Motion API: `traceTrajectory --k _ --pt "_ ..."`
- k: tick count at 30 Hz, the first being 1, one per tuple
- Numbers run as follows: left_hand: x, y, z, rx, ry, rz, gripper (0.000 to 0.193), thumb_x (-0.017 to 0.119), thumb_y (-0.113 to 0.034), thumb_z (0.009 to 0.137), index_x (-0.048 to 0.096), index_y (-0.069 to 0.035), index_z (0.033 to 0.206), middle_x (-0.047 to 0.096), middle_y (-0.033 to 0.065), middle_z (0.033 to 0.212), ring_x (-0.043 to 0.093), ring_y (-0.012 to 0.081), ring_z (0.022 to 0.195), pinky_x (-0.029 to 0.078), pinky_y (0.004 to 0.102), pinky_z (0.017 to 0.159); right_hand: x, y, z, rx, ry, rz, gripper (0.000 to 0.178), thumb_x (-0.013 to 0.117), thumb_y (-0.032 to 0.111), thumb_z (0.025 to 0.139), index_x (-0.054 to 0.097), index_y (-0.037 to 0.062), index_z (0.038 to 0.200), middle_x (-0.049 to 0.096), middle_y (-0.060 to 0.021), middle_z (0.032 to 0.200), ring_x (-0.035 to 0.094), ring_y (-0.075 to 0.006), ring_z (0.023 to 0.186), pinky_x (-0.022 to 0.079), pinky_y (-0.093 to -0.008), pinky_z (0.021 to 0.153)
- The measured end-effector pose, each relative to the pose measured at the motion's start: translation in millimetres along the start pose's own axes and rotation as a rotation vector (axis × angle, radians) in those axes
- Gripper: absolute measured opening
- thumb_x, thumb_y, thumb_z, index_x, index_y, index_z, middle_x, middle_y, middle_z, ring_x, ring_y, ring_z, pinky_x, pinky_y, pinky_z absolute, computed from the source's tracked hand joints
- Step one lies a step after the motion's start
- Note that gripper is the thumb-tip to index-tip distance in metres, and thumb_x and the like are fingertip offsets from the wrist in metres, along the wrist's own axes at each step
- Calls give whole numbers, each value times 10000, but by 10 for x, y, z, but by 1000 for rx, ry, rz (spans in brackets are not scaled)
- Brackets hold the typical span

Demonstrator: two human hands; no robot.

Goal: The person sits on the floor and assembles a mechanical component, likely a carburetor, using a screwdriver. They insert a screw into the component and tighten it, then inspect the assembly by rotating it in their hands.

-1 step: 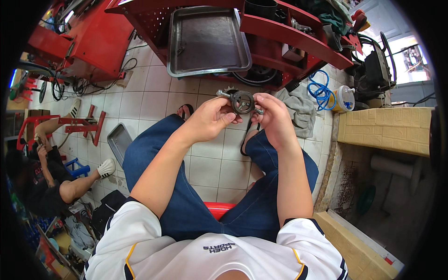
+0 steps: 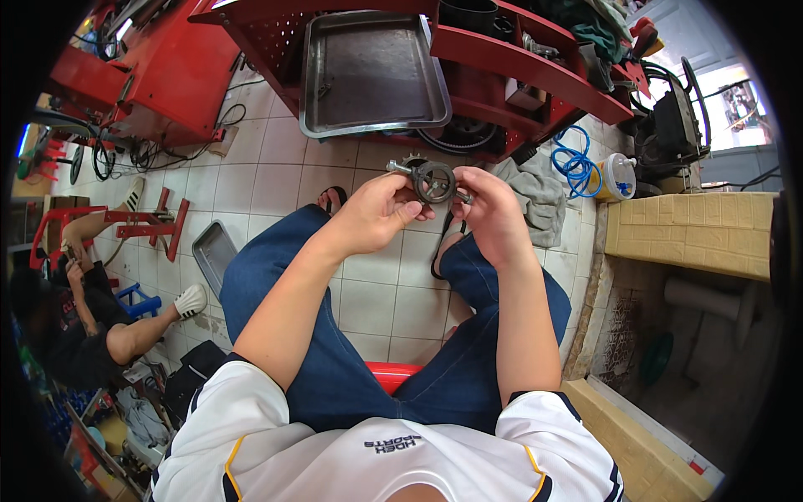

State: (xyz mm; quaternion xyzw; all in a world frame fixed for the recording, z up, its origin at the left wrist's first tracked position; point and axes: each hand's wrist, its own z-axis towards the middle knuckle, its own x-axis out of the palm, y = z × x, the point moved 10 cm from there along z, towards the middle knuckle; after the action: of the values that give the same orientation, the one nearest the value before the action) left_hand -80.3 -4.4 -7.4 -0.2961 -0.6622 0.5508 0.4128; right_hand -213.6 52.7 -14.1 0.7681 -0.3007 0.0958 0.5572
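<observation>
Above the tiled floor between my knees, both hands hold up a small metal mechanical part (image 2: pixel 436 182). It has a dark round ring at the front, a toothed sprocket edge behind it, and a silvery bolt-like stub (image 2: pixel 399 167) sticking out to the left. My left hand (image 2: pixel 378 213) grips its left side, thumb below and fingers curled behind. Closed in a pinch at the ring's right side is my right hand (image 2: pixel 493 209). A short metal stub (image 2: pixel 464 198) shows by its fingertips; whether it is joined to the ring I cannot tell.
Ahead, a shallow metal tray (image 2: pixel 376 75) rests on a red tool cart (image 2: pixel 510 58). A grey cloth (image 2: pixel 535 201), a coiled blue hose (image 2: pixel 575 163) and a white bucket (image 2: pixel 617 177) lie to the right. At left are a grey tray (image 2: pixel 216 255) and a seated person (image 2: pixel 79 322).
The fingers of my right hand have shifted very slightly at the ring's right side, and the short stub there sits at a slightly different angle. Both hands keep their hold.
</observation>
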Motion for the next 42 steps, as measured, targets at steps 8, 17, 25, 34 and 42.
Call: traceTrajectory --k 8,17,25,34,42 --pt "-58 38 15 -9 25 17 269 552 -92 1057 515 61 1275 627 122 1150 650 188 1023 541 360 962 287 -210 -60 127 31 260 375 589 339 968 704 2 1086 693 -69 984 580 -185 851 453 -317 787" --pt "-74 -39 10 17 -33 -15 206 470 81 1011 535 58 1205 667 133 1099 673 179 962 541 325 885 357 -242 -63 93 54 320 372 556 357 1003 680 24 1111 692 -83 989 584 -204 860 455 -325 801" --pt "-79 -30 2 14 -38 -26 204 485 67 1014 540 53 1210 673 131 1106 665 173 957 539 324 876 349 -239 -56 74 65 299 364 560 375 1002 687 52 1112 701 -54 987 584 -172 862 429 -303 772" --pt "-68 24 5 -8 24 -42 283 574 -99 1048 505 43 1283 618 112 1171 640 179 1020 533 358 965 371 -183 -75 74 75 219 348 571 378 999 666 69 1127 699 -26 967 594 -155 852 405 -290 782" --pt "4 -36 5 -11 34 -175 416 630 -110 981 507 46 1346 612 125 1215 620 183 1101 517 355 993 41 -99 -19 -140 -152 -22 208 596 278 1021 643 78 1056 661 -37 1058 603 -131 860 461 -314 778"
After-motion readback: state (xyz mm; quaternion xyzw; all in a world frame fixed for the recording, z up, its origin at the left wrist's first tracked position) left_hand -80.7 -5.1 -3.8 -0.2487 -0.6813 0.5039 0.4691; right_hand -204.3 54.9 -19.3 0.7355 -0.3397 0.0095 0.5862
